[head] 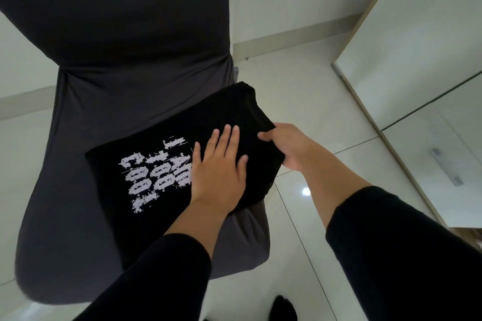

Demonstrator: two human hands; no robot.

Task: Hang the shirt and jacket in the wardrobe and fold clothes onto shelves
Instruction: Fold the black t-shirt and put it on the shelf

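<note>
A folded black T-shirt (167,164) with a white distressed print lies on the seat of a chair in a dark grey cover (86,138). My left hand (219,172) lies flat on top of the shirt, fingers straight, just right of the print. My right hand (284,146) grips the shirt's right edge, thumb on top and fingers tucked under the fold, where the shirt overhangs the seat.
The chair's tall back (117,8) rises at the top left. Glossy white floor tiles (300,91) lie to the right. A white wardrobe (430,60) with a pale wood edge stands at the far right. My dark sock (283,307) shows at the bottom.
</note>
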